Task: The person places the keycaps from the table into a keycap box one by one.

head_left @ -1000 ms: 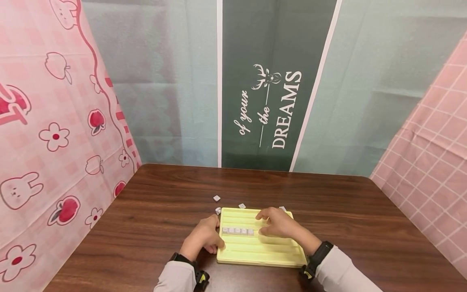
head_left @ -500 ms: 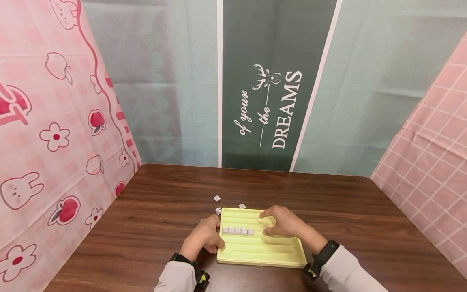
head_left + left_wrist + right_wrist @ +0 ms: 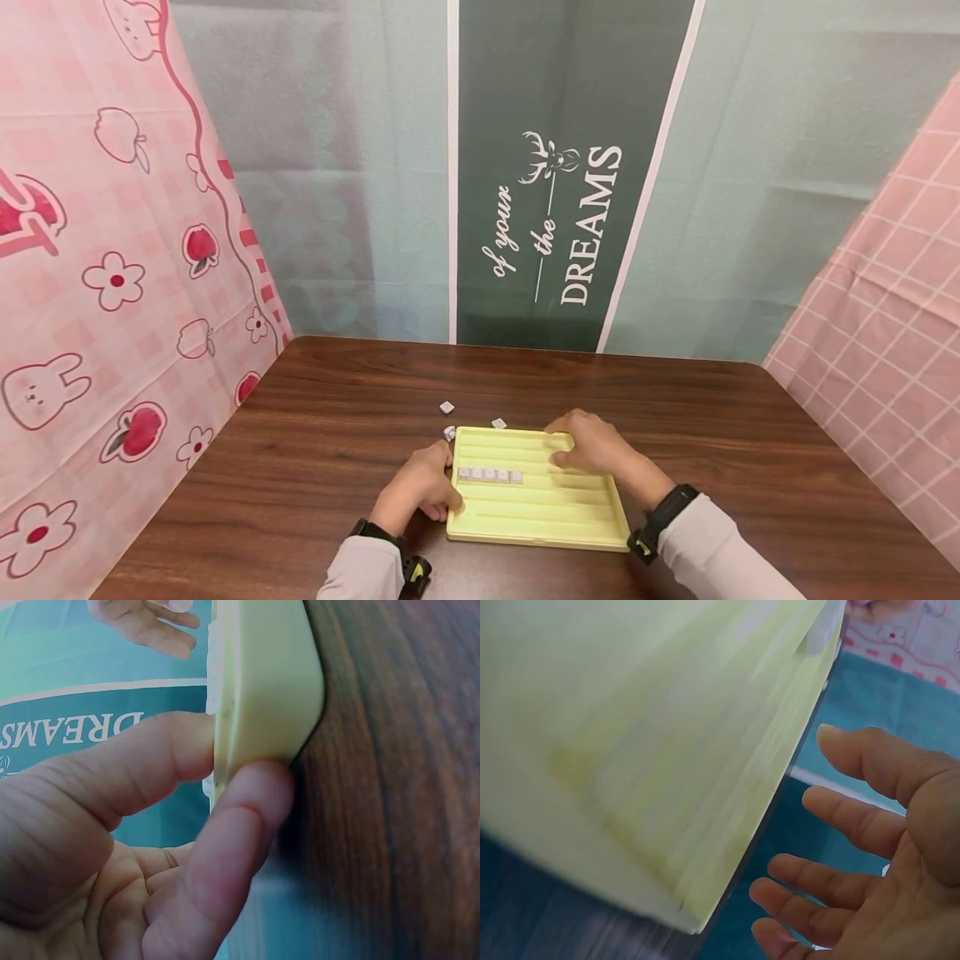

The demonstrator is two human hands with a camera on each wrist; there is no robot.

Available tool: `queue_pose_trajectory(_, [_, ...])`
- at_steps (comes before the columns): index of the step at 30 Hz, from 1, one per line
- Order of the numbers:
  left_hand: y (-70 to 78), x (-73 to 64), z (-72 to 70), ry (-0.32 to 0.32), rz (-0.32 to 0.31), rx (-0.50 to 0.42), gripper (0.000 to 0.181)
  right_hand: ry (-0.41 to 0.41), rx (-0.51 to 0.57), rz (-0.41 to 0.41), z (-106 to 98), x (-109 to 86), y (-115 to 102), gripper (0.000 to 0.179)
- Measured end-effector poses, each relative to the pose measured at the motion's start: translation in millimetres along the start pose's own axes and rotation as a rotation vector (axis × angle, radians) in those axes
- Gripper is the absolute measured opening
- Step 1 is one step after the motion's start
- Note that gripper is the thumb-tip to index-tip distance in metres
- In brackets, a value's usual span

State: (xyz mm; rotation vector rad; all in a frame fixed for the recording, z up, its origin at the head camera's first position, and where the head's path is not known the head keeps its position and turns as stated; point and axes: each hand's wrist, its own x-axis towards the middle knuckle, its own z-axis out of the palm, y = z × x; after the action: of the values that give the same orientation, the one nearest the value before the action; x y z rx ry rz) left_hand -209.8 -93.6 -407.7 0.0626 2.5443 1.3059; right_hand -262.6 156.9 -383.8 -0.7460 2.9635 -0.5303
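My left hand (image 3: 422,485) grips the left edge of a yellow ridged tray (image 3: 540,521). In the left wrist view, the thumb is on the rim and a finger (image 3: 225,870) presses the outer wall. A short row of white keycaps (image 3: 490,476) sits in one of the tray's grooves, against the left side. Over the tray's far right corner is my right hand (image 3: 596,446), its fingers spread. The right wrist view shows those fingers (image 3: 847,817) apart from the tray, holding nothing. Bits of white show behind them, too covered to make out.
Loose white keycaps lie on the brown wooden table (image 3: 360,392) past the tray: one farther back (image 3: 447,407), one by the far left corner (image 3: 450,433), one at the far edge (image 3: 498,423). Printed cloths (image 3: 375,208) hang behind and at both sides.
My right hand has drawn back from above the tray's grooves toward its far right corner. A keycap seen there one second ago is now hidden. The left hand and tray stay put.
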Motion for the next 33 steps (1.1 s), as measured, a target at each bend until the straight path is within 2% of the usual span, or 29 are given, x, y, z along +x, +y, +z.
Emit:
queue_pose_trajectory(12, [-1.8, 1.4, -0.3, -0.003, 0.003, 0.004, 0.047, -0.008, 0.033, 0.03, -5, 7.1, 27, 0.037])
queue_pose_trajectory(18, [-2.6, 1.8, -0.2, 0.0, 0.004, 0.008, 0.047, -0.01, 0.007, 0.009, -4, 9.7, 36, 0.037])
queue_pose_trajectory(25, [-2.8, 1.8, 0.3, -0.006, 0.006, 0.01, 0.048, -0.073, -0.058, 0.016, 0, 11.7, 47, 0.041])
queue_pose_trajectory(33, [-3.1, 1.9, -0.4, -0.01, 0.004, -0.009, 0.048, -0.131, -0.01, 0.006, -1, 13.4, 48, 0.035])
